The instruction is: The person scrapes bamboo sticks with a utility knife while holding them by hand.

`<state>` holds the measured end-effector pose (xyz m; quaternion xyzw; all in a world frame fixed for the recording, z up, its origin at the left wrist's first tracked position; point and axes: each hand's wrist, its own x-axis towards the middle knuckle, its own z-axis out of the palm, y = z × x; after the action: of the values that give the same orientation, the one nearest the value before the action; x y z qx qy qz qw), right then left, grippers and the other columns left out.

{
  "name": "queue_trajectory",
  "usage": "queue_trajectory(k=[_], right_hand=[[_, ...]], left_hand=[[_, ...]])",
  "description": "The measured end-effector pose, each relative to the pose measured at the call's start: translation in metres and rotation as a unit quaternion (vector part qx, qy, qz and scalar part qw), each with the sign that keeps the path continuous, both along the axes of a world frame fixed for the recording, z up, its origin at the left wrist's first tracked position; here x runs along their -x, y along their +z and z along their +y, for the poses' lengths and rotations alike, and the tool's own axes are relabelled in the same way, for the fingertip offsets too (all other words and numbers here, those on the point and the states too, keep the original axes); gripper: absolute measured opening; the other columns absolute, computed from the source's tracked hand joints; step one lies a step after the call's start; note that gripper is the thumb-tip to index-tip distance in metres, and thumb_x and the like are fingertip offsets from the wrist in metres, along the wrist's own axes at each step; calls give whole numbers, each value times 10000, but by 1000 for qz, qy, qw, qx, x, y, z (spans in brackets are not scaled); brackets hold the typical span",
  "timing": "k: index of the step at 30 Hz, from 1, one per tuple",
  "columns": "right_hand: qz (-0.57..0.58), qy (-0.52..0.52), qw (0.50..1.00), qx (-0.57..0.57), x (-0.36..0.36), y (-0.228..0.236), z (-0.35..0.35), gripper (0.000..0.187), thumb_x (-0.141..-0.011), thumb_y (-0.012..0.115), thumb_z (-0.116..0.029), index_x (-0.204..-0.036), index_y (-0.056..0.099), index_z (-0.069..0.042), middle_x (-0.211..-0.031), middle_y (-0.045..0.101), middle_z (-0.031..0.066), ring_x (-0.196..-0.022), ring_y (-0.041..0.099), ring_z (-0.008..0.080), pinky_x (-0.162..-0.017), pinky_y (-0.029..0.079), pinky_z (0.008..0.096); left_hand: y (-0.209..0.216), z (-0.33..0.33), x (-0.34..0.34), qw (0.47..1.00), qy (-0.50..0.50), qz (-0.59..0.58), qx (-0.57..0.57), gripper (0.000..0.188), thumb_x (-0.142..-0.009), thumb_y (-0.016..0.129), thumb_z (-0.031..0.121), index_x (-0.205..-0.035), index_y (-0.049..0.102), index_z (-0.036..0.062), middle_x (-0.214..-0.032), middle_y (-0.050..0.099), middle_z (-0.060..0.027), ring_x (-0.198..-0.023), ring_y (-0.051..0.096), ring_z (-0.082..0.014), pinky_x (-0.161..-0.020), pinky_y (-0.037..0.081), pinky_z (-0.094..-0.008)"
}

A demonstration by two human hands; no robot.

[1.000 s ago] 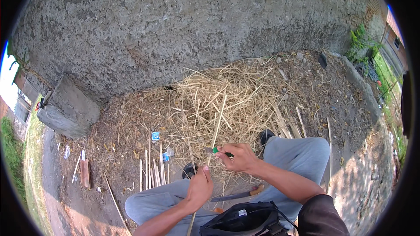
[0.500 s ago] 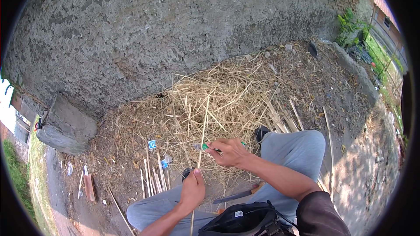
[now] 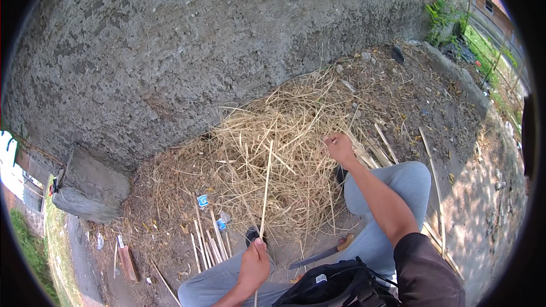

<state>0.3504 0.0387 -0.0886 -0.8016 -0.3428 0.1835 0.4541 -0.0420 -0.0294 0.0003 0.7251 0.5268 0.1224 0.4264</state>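
Observation:
My left hand point(image 3: 253, 265) is closed around a long, thin bamboo strip point(image 3: 267, 187), thumb on top. The strip stands nearly upright in the picture, its far end over a heap of pale shavings point(image 3: 290, 136). Out to the right, above the heap's right side, my right hand point(image 3: 340, 149) has its fingers curled shut. Whatever it holds, if anything, is hidden; the green-handled cutter seen earlier does not show. Between my legs a large knife point(image 3: 318, 256) with a wooden handle lies on the ground.
A rough grey wall point(image 3: 187, 51) rises behind the heap. Several split bamboo pieces point(image 3: 207, 241) lie by my left knee, others point(image 3: 433, 187) beyond my right knee. Blue-and-white packets point(image 3: 202, 200) lie left of the heap. A concrete block point(image 3: 96, 185) stands at far left.
My right hand has moved from the strip up and to the right, away from my left hand. My left hand still grips the strip. The view has shifted slightly.

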Motion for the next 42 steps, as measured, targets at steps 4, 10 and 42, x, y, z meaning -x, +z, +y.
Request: queue_trajectory(k=[4, 10, 42], right_hand=[[95, 52, 993, -53, 42, 12, 6, 311, -918, 668, -272, -819, 623, 19, -618, 573, 93, -574, 528, 159, -570, 442, 366], [150, 147, 968, -138, 94, 65, -8, 277, -944, 647, -248, -900, 606, 22, -636, 567, 42, -571, 482, 75, -523, 380, 273], [-228, 232, 919, -223, 123, 57, -32, 199, -874, 709, -244, -792, 680, -64, -770, 723, 91, -438, 575, 208, -368, 384, 329]], left_hand=[[0, 10, -7, 995, -3, 50, -92, 420, -1053, 372, 288, -844, 539, -37, -674, 555, -252, -641, 543, -452, -618, 434, -485], [4, 8, -14, 995, 17, 37, -87, 397, -1042, 400, 289, -862, 551, -32, -682, 565, -244, -652, 551, -452, -627, 437, -491], [25, -11, -13, 998, -42, 43, -23, 391, -1054, 343, 276, -906, 515, -44, -714, 577, -318, -730, 568, -549, -646, 424, -584]])
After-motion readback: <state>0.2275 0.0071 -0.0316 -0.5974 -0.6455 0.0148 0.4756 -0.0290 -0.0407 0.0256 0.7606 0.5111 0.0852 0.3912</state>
